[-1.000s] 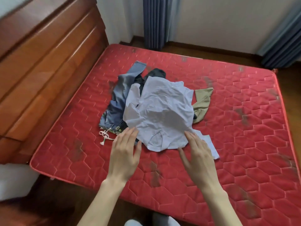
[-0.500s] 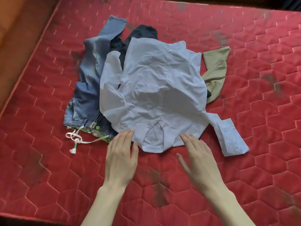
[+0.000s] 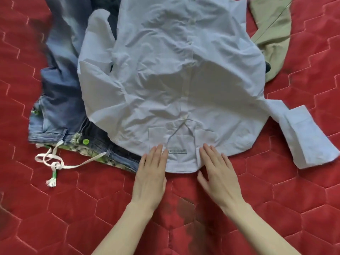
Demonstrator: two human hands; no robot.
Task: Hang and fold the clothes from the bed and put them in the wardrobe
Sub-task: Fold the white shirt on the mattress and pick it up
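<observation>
A crumpled light blue shirt lies on top of a heap of clothes on the red quilted mattress, its collar turned towards me and one cuffed sleeve stretched out to the right. My left hand lies flat, fingers together, with its fingertips on the left side of the collar. My right hand lies flat with its fingertips on the right side of the collar. Neither hand grips anything. Blue jeans stick out from under the shirt on the left. A khaki garment shows at the upper right.
A white drawstring with a green-and-white tassel trails from a floral waistband under the jeans. A dark garment peeks out between jeans and shirt. Bare stained mattress lies in front of the heap and to its right.
The camera has dropped closer to the heap, so the headboard, floor and curtains are out of view. Both hands have slid forward from the mattress onto the shirt collar.
</observation>
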